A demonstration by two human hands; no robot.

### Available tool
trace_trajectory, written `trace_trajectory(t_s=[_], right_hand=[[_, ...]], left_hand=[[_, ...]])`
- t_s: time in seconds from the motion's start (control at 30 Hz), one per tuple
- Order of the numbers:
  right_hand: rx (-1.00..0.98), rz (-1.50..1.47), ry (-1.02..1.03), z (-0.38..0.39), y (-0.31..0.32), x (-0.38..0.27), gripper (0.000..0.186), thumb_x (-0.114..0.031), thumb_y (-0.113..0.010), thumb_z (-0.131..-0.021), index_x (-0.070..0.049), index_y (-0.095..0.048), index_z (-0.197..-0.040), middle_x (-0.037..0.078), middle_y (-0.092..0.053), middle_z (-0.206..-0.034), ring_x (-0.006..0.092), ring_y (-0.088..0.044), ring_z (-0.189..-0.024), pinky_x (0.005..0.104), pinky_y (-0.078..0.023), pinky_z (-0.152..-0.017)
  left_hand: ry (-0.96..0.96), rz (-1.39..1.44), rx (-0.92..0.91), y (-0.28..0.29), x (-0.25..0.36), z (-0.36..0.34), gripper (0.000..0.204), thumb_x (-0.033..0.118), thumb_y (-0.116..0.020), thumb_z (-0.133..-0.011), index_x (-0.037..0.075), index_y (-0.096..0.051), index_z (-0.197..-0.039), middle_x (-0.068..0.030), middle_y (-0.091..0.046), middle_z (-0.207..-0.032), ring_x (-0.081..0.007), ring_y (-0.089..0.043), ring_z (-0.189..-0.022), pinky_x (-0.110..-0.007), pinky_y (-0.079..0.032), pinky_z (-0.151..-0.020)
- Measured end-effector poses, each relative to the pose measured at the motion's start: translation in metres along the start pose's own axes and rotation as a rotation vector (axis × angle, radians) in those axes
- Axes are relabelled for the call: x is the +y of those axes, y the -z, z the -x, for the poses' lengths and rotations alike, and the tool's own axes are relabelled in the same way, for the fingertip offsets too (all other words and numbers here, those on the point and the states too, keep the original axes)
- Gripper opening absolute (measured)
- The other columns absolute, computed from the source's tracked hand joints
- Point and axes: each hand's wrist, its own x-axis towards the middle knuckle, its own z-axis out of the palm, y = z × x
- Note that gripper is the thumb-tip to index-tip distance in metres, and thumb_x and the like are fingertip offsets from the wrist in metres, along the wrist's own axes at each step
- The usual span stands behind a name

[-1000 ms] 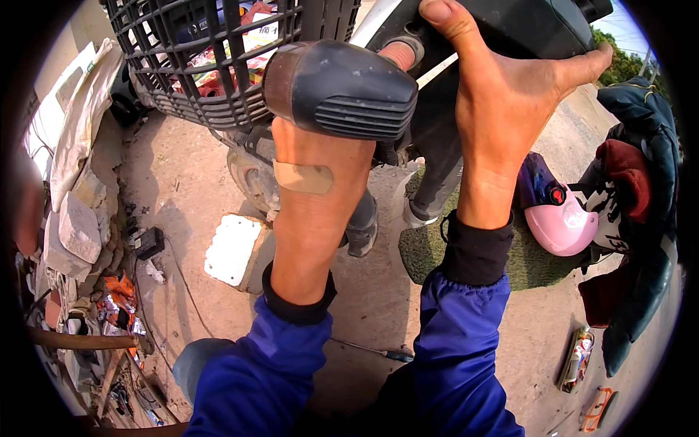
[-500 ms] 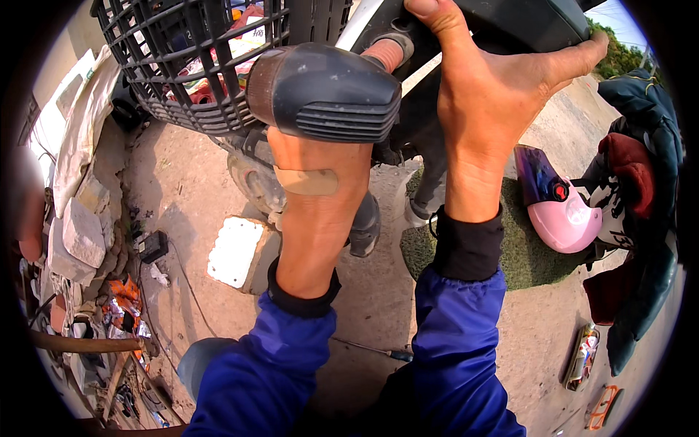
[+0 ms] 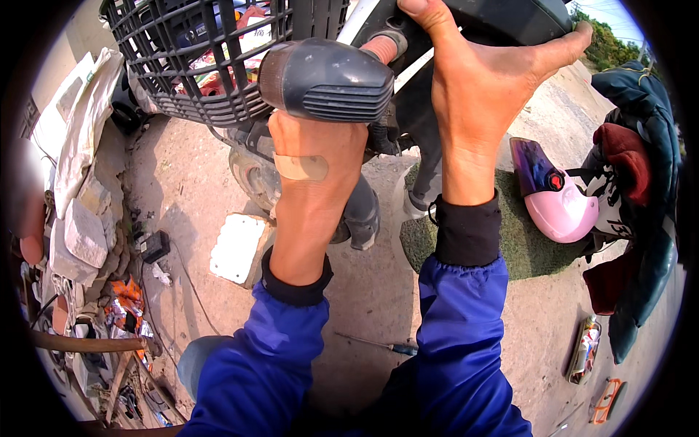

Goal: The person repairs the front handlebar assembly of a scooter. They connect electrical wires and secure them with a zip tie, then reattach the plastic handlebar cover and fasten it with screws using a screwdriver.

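Observation:
A dark turn-signal lamp [image 3: 331, 80] with a ribbed lower face sticks out on an orange-pink stalk [image 3: 382, 48] from the front of a two-wheeler. Just beneath it is my left hand [image 3: 309, 149], an adhesive bandage on its back. The lamp hides those fingers, so their grip does not show. My right hand [image 3: 477, 91] spans the underside of a black plastic housing [image 3: 506, 22], thumb at the left and a finger stretched along the right. Its other fingers are hidden behind the housing.
A black basket [image 3: 240, 105] holds packages at upper left. On the ground lie a white-topped block [image 3: 239, 247], a screwdriver [image 3: 397, 348], a spray can [image 3: 585, 351] and an orange-framed tool [image 3: 606, 400]. A pink helmet [image 3: 564, 215] rests at right; rubble [image 3: 87, 233] lines the left.
Both hands have shifted slightly upward in the view, and the housing sits a little farther left and higher. The lamp has also risen slightly. My right hand keeps its spread hold.

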Motion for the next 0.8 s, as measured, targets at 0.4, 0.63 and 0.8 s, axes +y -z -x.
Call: trace_trajectory(t_s=[0.4, 0.63, 0.8], right_hand=[[-0.002, 0.233, 0.189, -0.016, 0.006, 0.07, 0.162, -0.046, -0.11, -0.066, 0.024, -0.003, -0.164, 0.033, -0.041, -0.157, 0.0401, -0.047, -0.148, 0.0435, -0.036, -0.128], [-0.093, 0.082, 0.185, -0.028, 0.014, 0.084, 0.159, -0.046, -0.109, -0.071, 0.021, 0.001, -0.164, 0.03, -0.05, -0.152, 0.0349, -0.055, -0.144, 0.0399, -0.034, -0.13], [0.043, 0.006, 0.173, -0.002, 0.0, 0.046, 0.137, -0.04, -0.105, -0.078, 0.017, -0.019, -0.168, 0.03, -0.052, -0.154, 0.0367, -0.057, -0.14, 0.0402, -0.043, -0.121]], left_hand=[[0.127, 0.016, -0.047, 0.005, 0.001, 0.005, 0.027, -0.001, -0.067, -0.101, 0.013, -0.08, -0.121, -0.0164, -0.078, -0.101, -0.0384, -0.078, -0.088, -0.045, -0.061, -0.075], [-0.162, -0.029, -0.235, 0.031, -0.021, 0.011, 0.035, -0.005, -0.074, -0.085, -0.012, -0.066, -0.118, -0.0313, -0.072, -0.108, -0.0455, -0.076, -0.088, -0.048, -0.066, -0.077], [0.025, -0.209, -0.563, 0.048, -0.005, 0.001, 0.042, 0.003, -0.076, -0.089, -0.006, -0.07, -0.13, -0.0264, -0.073, -0.118, -0.0432, -0.073, -0.106, -0.049, -0.059, -0.095]])
